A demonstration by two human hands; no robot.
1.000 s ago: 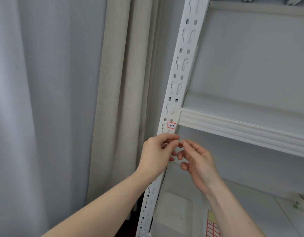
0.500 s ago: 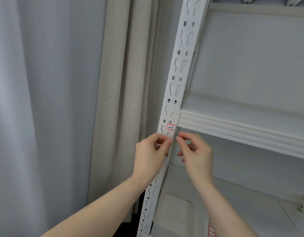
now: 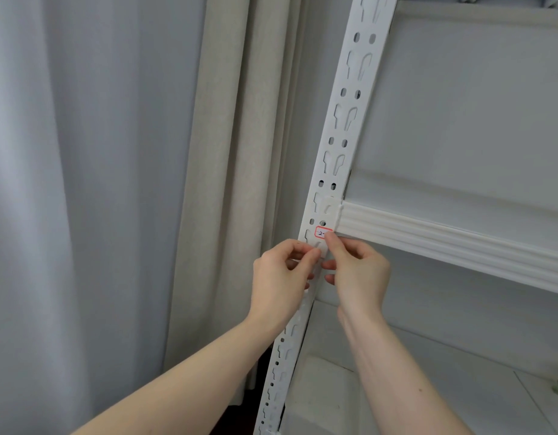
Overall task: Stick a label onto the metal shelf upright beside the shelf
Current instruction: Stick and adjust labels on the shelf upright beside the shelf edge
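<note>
Head view, I see a small red-bordered paper label (image 3: 322,232) on the slotted white metal upright (image 3: 345,120), right hand (image 3: 359,274) fingertip pressing it, left hand (image 3: 279,277) pinching the upright below, ribbed white shelf beam (image 3: 453,246) rightward, beige curtain (image 3: 227,171) leftward.

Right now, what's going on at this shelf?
A person is working at the white metal upright, just below the shelf's front beam. A red-bordered label sits on the upright; the right hand's fingertip touches it. The left hand pinches against the upright just below.
</note>
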